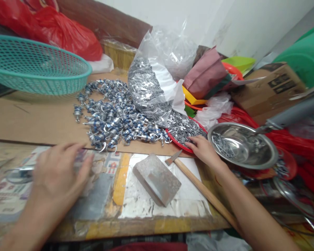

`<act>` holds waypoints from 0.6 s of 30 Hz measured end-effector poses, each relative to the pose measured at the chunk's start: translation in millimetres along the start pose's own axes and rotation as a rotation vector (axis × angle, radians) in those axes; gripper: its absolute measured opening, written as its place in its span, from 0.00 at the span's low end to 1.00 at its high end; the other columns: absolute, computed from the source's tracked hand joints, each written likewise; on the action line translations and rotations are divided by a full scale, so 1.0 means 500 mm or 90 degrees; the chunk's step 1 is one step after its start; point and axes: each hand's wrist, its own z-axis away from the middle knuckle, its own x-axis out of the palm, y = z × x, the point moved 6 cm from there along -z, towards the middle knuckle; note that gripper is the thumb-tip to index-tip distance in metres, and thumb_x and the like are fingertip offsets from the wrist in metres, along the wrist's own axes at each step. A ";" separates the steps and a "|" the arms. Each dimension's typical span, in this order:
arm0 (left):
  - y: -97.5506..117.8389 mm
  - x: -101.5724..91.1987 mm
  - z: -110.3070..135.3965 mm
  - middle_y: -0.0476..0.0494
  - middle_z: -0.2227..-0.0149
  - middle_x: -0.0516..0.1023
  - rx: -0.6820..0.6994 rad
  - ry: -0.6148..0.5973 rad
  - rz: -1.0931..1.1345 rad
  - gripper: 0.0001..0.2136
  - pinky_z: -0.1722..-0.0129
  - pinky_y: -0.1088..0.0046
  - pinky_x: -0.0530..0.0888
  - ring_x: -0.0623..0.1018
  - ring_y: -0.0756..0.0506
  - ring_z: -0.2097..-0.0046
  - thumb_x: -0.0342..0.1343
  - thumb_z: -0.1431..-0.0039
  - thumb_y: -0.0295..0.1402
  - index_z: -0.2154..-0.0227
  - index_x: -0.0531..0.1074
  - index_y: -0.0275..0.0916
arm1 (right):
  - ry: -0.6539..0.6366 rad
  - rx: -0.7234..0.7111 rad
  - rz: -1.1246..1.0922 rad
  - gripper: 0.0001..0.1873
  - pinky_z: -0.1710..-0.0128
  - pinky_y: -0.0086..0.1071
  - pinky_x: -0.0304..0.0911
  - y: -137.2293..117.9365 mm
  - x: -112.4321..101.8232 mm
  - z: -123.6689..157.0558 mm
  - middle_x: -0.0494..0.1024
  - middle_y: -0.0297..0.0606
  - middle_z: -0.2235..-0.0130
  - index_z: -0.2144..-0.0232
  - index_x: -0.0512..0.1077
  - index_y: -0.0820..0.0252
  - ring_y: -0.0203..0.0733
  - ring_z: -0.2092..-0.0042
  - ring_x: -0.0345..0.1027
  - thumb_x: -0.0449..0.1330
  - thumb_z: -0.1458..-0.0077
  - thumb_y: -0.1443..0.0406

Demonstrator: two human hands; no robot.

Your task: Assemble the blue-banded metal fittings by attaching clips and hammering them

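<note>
My left hand (pixel 59 170) lies blurred over the printed paper at the table's front left, fingers spread and flat, holding nothing that I can see. My right hand (pixel 202 148) reaches into a red plate (pixel 176 142) heaped with small silver metal pieces, its fingertips curled down among them; whether it grips one is hidden. A pile of blue-and-silver assembled parts (pixel 112 116) lies on the cardboard between the hands. A grey metal block (pixel 157 178) sits at front centre, with a wooden-handled hammer (pixel 199 186) beside it, under my right forearm.
A clear plastic bag of metal pieces (pixel 149 83) stands behind the plate. A steel bowl (pixel 242 144) sits right of my right hand. A teal mesh basket (pixel 36 64) is at the back left, red bags behind it, a cardboard box (pixel 269 89) at the right.
</note>
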 end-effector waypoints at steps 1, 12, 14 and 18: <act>0.019 0.009 -0.017 0.21 0.51 0.68 0.011 -0.014 -0.025 0.23 0.45 0.50 0.57 0.65 0.27 0.46 0.45 0.40 0.39 0.52 0.65 0.22 | -0.011 0.003 0.003 0.10 0.56 0.39 0.63 -0.001 0.009 -0.010 0.75 0.42 0.64 0.64 0.75 0.62 0.45 0.60 0.69 0.57 0.45 0.63; 0.050 0.019 -0.084 0.32 0.60 0.77 -0.051 0.044 0.011 0.21 0.55 0.57 0.68 0.75 0.31 0.55 0.45 0.42 0.43 0.62 0.75 0.29 | 0.082 0.086 -0.122 0.12 0.58 0.40 0.66 0.013 0.003 -0.022 0.74 0.39 0.58 0.59 0.70 0.63 0.40 0.59 0.69 0.56 0.42 0.61; 0.059 -0.008 -0.071 0.32 0.57 0.77 -0.083 0.098 0.073 0.22 0.53 0.61 0.69 0.76 0.35 0.54 0.49 0.44 0.44 0.58 0.74 0.29 | 0.148 0.102 -0.172 0.11 0.58 0.41 0.66 0.020 -0.012 -0.017 0.75 0.39 0.63 0.63 0.72 0.63 0.41 0.61 0.70 0.59 0.45 0.61; 0.091 -0.030 -0.033 0.39 0.60 0.81 -0.129 0.122 0.192 0.20 0.56 0.64 0.72 0.78 0.41 0.60 0.54 0.47 0.45 0.57 0.74 0.36 | 0.264 0.141 -0.315 0.13 0.64 0.40 0.69 -0.002 -0.044 0.001 0.77 0.40 0.69 0.67 0.74 0.63 0.43 0.68 0.72 0.60 0.50 0.58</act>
